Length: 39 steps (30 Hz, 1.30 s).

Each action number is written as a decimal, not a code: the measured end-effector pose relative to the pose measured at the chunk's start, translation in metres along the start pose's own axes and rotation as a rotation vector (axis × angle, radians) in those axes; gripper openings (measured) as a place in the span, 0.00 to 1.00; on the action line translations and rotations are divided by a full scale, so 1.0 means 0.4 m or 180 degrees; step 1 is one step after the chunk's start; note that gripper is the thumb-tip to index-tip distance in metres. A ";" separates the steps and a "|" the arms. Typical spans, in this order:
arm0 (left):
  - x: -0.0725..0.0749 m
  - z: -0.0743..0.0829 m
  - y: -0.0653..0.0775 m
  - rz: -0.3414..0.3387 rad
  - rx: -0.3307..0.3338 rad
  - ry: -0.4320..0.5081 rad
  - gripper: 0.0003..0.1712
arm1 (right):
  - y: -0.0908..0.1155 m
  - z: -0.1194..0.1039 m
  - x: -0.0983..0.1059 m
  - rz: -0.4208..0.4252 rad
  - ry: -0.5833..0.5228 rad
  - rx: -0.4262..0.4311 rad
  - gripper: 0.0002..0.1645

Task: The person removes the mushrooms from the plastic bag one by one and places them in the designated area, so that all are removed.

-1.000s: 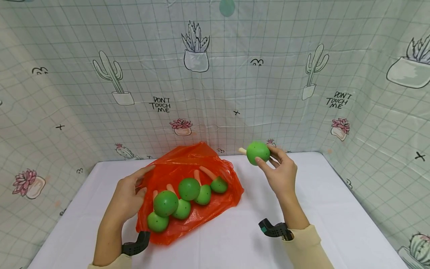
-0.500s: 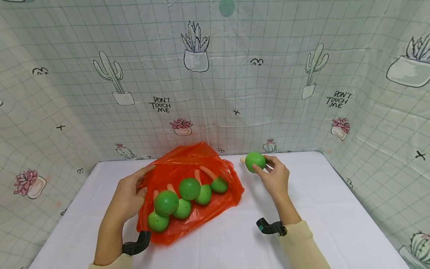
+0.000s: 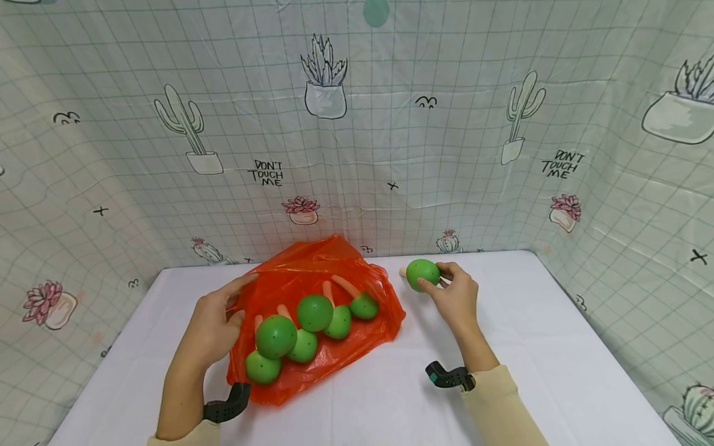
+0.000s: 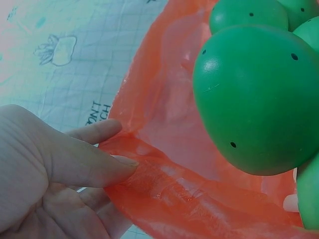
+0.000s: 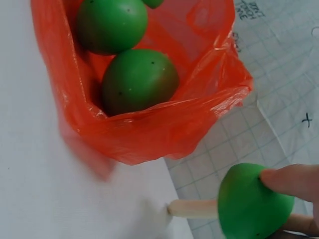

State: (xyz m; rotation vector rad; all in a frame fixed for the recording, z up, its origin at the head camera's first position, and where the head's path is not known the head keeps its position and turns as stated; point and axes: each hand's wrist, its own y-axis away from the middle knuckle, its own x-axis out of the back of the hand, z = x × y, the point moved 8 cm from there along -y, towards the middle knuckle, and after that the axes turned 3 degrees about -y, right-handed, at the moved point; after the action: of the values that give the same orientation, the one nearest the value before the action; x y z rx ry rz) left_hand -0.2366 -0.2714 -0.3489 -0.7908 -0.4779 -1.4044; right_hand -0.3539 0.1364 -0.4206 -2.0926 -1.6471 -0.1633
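A green-headed stick piece [image 3: 422, 275] is staying close to the table's far edge, right of its middle, its pale stem pointing left. The right hand [image 3: 458, 294] is holding it, grip clamped on the head between thumb and fingers. Just left, a red plastic bag [image 3: 320, 255] is lying open on the table [image 3: 569, 371], holding six similar pieces [image 3: 276, 337]. Nearer the table's left edge, the left hand [image 3: 209, 325] is pinching the bag's rim in its grip. A cactus-printed cloth [image 3: 357, 142] is hanging behind.
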 end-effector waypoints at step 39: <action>-0.004 0.005 0.000 -0.0032 0.0033 -0.0048 0.37 | 0.017 0.043 -0.039 -0.1198 0.1115 -0.0501 0.38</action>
State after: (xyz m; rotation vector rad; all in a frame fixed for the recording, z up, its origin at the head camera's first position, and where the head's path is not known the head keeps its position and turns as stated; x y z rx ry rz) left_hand -0.2363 -0.2690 -0.3489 -0.7921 -0.5012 -1.4050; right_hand -0.3549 0.1288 -0.4437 -1.7108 -1.8290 -0.7573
